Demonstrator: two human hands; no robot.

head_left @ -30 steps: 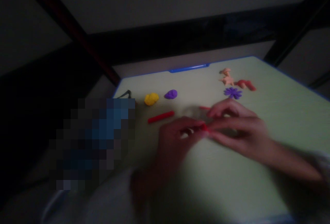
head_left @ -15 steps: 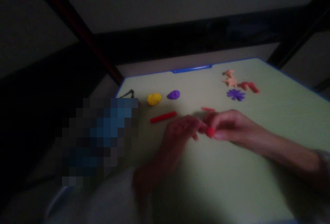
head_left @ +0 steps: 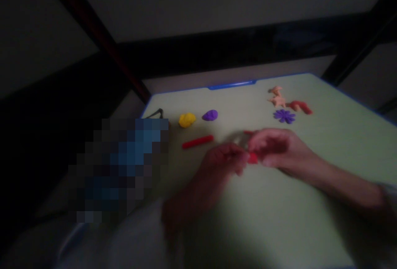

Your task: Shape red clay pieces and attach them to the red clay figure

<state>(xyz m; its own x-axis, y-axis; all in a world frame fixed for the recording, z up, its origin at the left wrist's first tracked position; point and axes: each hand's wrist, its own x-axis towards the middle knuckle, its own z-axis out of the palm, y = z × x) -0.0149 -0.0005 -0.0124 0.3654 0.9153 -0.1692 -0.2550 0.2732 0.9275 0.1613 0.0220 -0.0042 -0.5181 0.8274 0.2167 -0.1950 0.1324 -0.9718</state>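
A small lump of red modelling clay (head_left: 253,158) shows between my two hands, above the tabletop. My left hand (head_left: 223,160) pinches its left side between thumb and fingertips. Curled around the other side is my right hand (head_left: 283,148), its thumb and forefinger at the clay's edge. Blur and dim light hide the exact contact. Just beyond my right fingers lies a thin red clay strip (head_left: 248,132), partly covered by the hand. A thicker red clay roll (head_left: 197,142) rests beyond my left hand.
Yellow clay (head_left: 187,120) and purple clay (head_left: 210,115) lie farther back on the pale table (head_left: 279,219). At the back right are a purple flower shape (head_left: 284,116), peach clay pieces (head_left: 278,101) and a red clay piece (head_left: 305,108). A blurred-out blue area (head_left: 133,149) is at left.
My left fingertips have closed in on the red lump. My right fingers have loosened and spread a little around it, and the lump looks flatter. The view has shifted slightly.
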